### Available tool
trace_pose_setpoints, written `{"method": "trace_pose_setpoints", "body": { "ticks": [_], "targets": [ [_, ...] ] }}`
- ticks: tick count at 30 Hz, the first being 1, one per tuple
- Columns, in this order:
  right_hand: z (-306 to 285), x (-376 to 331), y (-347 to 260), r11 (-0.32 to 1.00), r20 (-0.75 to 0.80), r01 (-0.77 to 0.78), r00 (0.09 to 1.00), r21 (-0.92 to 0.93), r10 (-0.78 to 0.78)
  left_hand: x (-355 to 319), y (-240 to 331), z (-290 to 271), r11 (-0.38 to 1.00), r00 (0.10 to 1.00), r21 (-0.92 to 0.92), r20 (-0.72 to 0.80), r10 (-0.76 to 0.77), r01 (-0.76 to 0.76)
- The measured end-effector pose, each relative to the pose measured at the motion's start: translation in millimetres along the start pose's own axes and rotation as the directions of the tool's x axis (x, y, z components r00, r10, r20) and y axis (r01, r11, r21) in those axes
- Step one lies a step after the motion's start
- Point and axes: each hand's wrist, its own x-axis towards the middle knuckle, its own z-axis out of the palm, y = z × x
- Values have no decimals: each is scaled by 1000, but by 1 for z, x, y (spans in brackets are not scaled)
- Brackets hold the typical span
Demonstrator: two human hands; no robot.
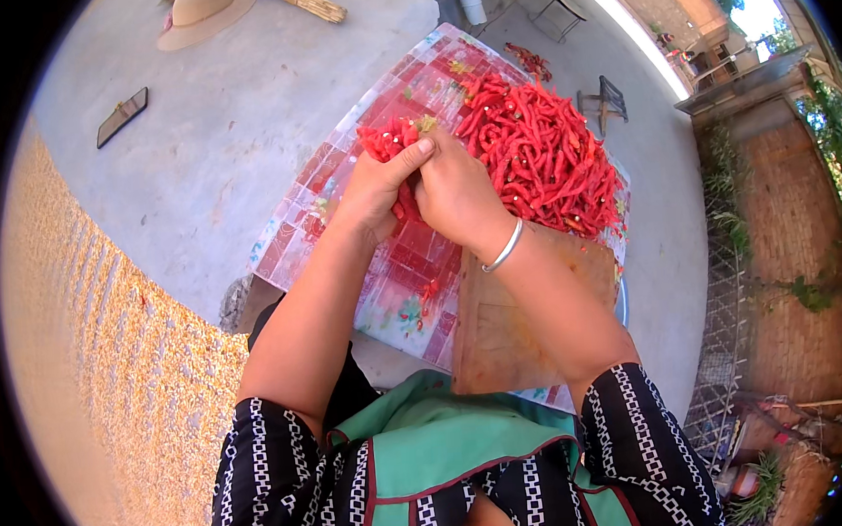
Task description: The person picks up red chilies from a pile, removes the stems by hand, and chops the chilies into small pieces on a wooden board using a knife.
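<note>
Head view: looking down on two bare hands meeting over a low tabletop (295,212) with a red-and-white tiled pattern, outdoors on a grey concrete floor (214,131).
Left hand (379,184): grip clenched around a bunch of red chili peppers (388,139), thumb pressed across the top of it.
Right hand (455,193): touching the left hand, fingers curled onto the same bunch from the 3 o'clock side; a silver bangle (506,247) sits on the wrist.
Bunch: held above the tabletop, just beside the big heap, stems and tips sticking out toward 12 o'clock.
Chili heap (544,156): a large pile of red peppers at 2 o'clock from the hands, covering the far right of the tabletop.
Cutting board (501,335): wooden, at 5 o'clock from the hands, under the right forearm.
Straw hat (203,12): on the floor at 11 o'clock, well apart.
Flat dark slab (122,117): on the floor at 10 o'clock.
Grain (113,374): yellow kernels spread over the ground at 8 o'clock.
</note>
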Motion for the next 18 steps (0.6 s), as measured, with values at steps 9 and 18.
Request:
{"method": "trace_pose_setpoints", "body": {
  "ticks": [9,18],
  "targets": [
    [-63,6,57,996,185,-22,983,82,6,1,40,-13,971,942,133,-249,226,-198],
    [5,-13,114,953,328,107,945,-284,-9,4,48,-11,934,908,236,-261,327,-269]
  ]
}}
